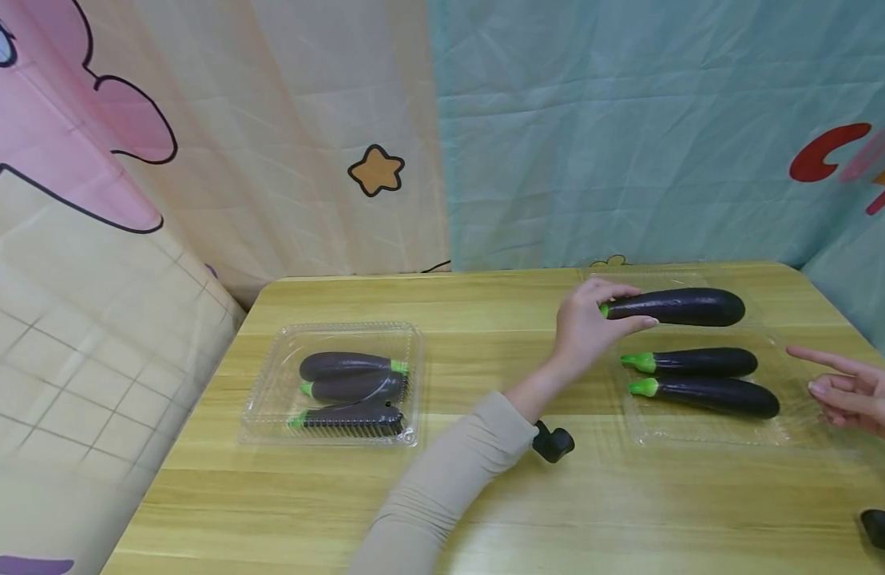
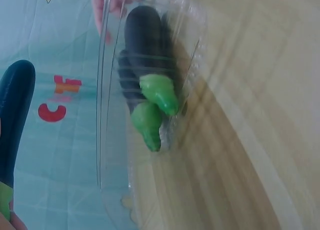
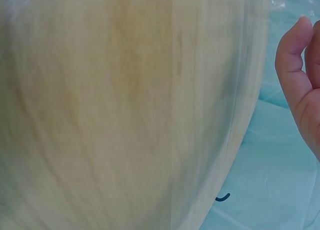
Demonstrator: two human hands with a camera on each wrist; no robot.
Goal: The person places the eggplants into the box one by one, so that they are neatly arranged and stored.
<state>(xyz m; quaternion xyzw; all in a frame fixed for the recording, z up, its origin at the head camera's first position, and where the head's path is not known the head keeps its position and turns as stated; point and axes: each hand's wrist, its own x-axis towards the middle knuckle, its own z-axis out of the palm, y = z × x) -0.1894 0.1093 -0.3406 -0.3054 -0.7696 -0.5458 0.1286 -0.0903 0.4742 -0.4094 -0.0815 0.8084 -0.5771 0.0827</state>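
My left hand [image 1: 586, 323] pinches a dark purple eggplant [image 1: 683, 307] by its green stem end, holding it level at the back of the right clear plastic container [image 1: 708, 439]. Two more eggplants, a rear one [image 1: 708, 362] and a front one [image 1: 716, 397], lie side by side in that container, stems to the left. The left wrist view catches the held eggplant [image 2: 17, 115] at its left edge. Beside the container's right end is my right hand [image 1: 855, 395], index finger extended and other fingers loosely bent, holding nothing. In the right wrist view only part of this hand [image 3: 300, 74] shows.
On the left of the wooden table [image 1: 486, 519] sits a lidded clear container [image 1: 270, 419] with three eggplants. A small black object [image 1: 553, 442] lies beyond the left sleeve, and another black object [image 1: 883, 531] at the right edge. Printed curtains [image 1: 521, 144] hang behind.
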